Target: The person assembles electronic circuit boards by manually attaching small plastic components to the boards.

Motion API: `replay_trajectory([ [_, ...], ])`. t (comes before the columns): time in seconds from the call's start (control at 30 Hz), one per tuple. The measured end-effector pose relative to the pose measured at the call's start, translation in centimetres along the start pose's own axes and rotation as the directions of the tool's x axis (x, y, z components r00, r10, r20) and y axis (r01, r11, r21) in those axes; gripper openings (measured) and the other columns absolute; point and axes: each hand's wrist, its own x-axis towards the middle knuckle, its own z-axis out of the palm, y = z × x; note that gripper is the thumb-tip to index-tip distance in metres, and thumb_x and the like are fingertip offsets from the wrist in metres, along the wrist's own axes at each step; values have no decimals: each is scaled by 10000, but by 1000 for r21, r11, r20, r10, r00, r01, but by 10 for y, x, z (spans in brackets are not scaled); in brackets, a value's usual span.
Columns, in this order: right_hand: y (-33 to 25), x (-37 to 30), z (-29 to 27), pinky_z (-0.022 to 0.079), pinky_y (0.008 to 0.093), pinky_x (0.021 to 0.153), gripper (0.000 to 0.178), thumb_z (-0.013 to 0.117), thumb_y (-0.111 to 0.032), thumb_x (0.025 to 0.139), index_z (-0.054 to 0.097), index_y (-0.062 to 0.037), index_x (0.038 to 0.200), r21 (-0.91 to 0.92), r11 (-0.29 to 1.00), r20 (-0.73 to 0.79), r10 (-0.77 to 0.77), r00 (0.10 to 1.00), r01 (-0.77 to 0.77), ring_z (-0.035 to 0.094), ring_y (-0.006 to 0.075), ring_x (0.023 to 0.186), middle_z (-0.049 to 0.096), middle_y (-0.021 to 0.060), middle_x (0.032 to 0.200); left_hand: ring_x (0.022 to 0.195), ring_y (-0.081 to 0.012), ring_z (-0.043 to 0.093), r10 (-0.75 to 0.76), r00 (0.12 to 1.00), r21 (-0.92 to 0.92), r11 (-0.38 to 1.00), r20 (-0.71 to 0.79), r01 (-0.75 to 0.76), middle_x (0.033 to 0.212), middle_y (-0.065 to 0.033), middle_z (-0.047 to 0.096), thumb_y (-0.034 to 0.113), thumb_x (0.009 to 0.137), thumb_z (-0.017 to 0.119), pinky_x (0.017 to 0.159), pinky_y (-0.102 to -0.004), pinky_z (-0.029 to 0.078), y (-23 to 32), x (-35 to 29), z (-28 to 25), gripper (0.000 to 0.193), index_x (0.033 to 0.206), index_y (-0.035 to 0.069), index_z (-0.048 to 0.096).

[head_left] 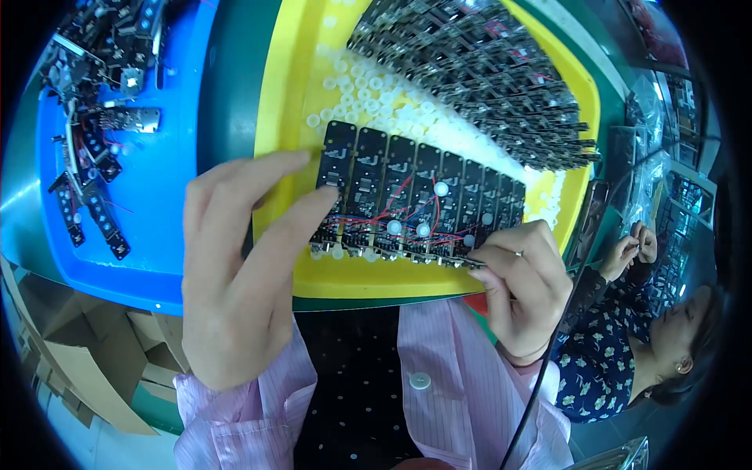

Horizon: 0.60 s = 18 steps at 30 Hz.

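A black panel of several joined circuit boards (403, 168) is tilted over the near side of the yellow tray (270, 117). Red and blue wires cross it, and a few white round parts (441, 189) show on its face. My right hand (521, 282) pinches the panel's lower right corner between thumb and fingers. At the opposite end, my left hand (243, 266) has its fingers stretched apart, with one fingertip at the panel's left edge. Small white plastic rings (364, 90) lie scattered in the tray behind the panel.
A large stack of similar black panels (478, 74) fills the tray's far right. On the left, a blue tray (157, 243) holds loose circuit boards (98, 157). Cardboard boxes (94, 352) stand below it. A black cable (544, 368) hangs beside my right arm; another person (603, 337) sits at right.
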Motion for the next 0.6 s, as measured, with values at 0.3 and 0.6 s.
replay_trajectory([
  [0.3,4,17,-65,447,327,625,69,726,-23,761,691,27,792,450,889,15,-108,994,90,592,231,702,648,119,807,1005,-316,591,275,941,-127,945,-195,-302,929,-84,710,-54,570,630,840,-382,484,15,34,-5,290,836,6,728],
  [0.6,25,62,-67,456,364,989,704,614,-468,929,448,72,1348,868,485,-72,-87,994,105,566,231,1168,598,183,1229,721,-197,669,-153,967,-620,784,-205,-8,789,-128,705,-92,747,720,707,-294,525,-3,-2,-24,107,833,-58,665],
])
